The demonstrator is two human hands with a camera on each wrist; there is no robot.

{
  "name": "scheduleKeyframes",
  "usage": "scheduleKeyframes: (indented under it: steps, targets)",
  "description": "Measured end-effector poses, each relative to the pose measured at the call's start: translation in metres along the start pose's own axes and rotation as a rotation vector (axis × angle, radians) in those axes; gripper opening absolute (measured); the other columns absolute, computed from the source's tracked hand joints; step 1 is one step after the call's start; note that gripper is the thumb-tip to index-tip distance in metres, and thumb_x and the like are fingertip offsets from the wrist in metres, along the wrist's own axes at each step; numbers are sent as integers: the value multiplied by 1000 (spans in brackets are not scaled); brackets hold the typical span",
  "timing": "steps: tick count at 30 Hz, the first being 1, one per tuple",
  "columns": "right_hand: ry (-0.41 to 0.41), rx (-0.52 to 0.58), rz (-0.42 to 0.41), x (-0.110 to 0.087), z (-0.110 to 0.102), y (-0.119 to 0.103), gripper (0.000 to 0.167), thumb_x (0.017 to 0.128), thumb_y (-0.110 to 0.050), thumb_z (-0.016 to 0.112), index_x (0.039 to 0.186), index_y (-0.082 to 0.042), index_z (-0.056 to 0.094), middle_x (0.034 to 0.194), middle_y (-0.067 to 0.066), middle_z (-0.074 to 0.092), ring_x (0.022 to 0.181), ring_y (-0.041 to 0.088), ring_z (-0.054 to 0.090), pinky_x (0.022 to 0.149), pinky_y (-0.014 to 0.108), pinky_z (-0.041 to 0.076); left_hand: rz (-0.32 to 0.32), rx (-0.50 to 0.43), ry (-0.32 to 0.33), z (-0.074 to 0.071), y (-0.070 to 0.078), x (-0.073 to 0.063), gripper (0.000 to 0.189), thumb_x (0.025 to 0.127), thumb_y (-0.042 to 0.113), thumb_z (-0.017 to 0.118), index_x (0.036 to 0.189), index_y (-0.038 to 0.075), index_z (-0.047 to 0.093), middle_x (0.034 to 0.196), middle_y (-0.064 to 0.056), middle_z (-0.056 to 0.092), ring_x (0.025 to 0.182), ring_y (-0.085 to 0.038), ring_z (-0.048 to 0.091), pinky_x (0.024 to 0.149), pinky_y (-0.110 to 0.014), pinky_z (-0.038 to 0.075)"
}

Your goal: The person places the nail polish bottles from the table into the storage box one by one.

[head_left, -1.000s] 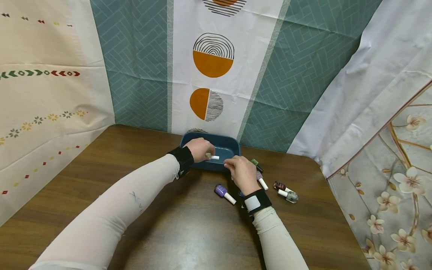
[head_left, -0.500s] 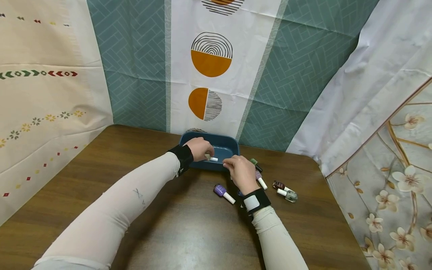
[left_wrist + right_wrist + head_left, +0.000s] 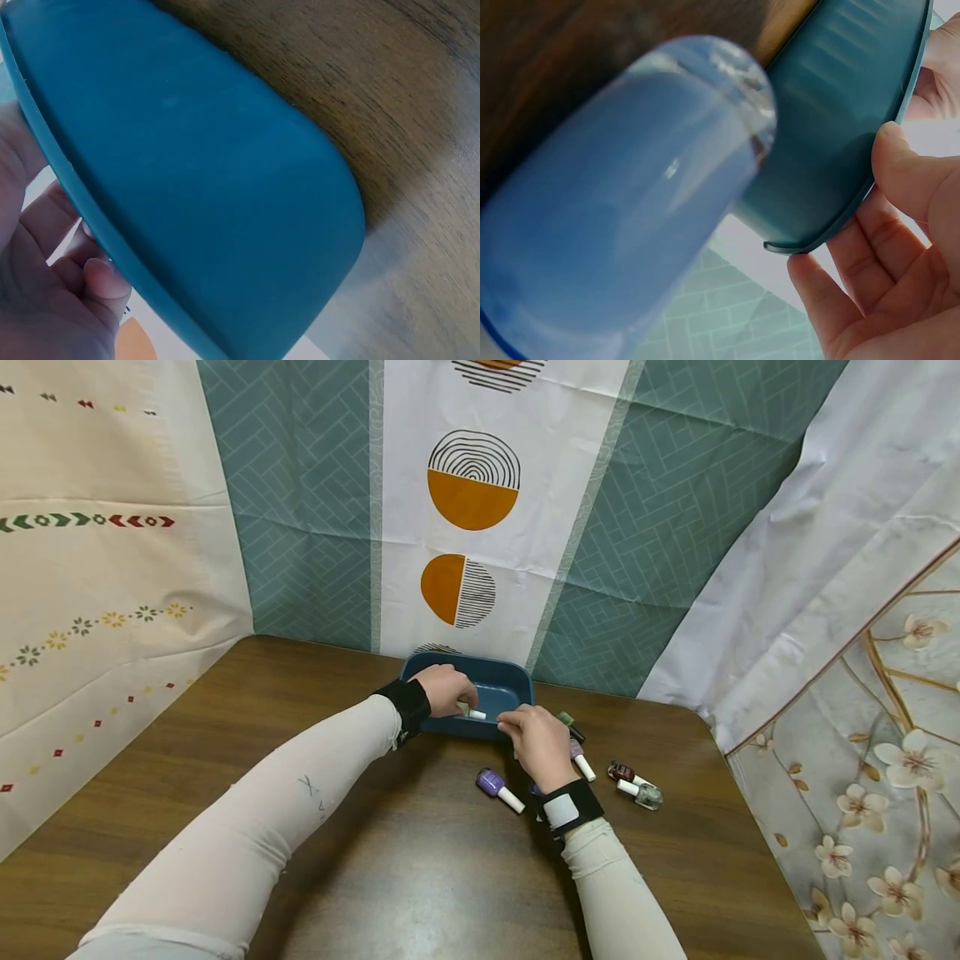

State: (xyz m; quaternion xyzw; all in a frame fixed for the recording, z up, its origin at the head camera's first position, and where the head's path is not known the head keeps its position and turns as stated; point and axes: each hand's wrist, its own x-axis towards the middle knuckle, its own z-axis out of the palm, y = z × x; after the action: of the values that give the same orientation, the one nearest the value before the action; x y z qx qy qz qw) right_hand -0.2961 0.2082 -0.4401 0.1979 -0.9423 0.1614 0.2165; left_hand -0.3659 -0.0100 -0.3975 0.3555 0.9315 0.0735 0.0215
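At frame centre our left hand point(image 3: 446, 688) pinches a small white-capped bottle point(image 3: 471, 713) over the smooth, rounded teal tray point(image 3: 517, 681); our right hand point(image 3: 537, 742) curls on its near rim, grasp uncertain.

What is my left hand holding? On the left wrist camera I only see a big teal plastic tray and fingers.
Observer: Your left hand pinches a small pale nail polish bottle with a white cap over the teal plastic tray.
Operator: Where's my other hand?
Observer: Your right hand holds the tray's near rim.
Operator: Any more bottles?
Observer: Yes, a purple bottle with a white cap lies on the brown wooden table beside your right wrist.
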Motion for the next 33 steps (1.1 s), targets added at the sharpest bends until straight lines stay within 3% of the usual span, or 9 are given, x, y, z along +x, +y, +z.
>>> scheduleKeyframes:
  steps: [6, 18, 25, 33]
  targets:
    - [-4, 0, 2, 0, 0, 0, 13, 96, -25, 76, 105, -22, 84, 97, -6, 76, 93, 19, 70, 70, 41, 57, -21, -31, -14, 2, -3, 1, 21, 95, 14, 78, 115, 11, 80, 108, -4, 78, 92, -22, 70, 93, -39, 57]
    - [-7, 0, 3, 0, 0, -1, 13, 96, -24, 76, 106, -21, 84, 96, -4, 75, 92, 20, 70, 70, 41, 57, -24, -44, 36, 10, -12, 3, 30, 93, 18, 81, 122, 11, 77, 113, -6, 77, 103, -22, 72, 95, -40, 56]
    - [-16, -11, 8, 0, 0, -2, 13, 96, -25, 76, 106, -22, 84, 96, -5, 75, 92, 19, 70, 70, 41, 57, 4, 7, 123, 8, -17, -5, 31, 93, 20, 81, 124, 13, 77, 117, -7, 75, 108, -27, 68, 98, -44, 53]
    - [-10, -9, -6, 0, -2, -2, 13, 97, -25, 76, 107, -22, 84, 97, -5, 75, 93, 19, 70, 71, 41, 57, -102, 103, 255, 8, -9, -22, 29, 100, 25, 73, 127, 15, 75, 121, -6, 72, 111, -30, 62, 100, -47, 48]
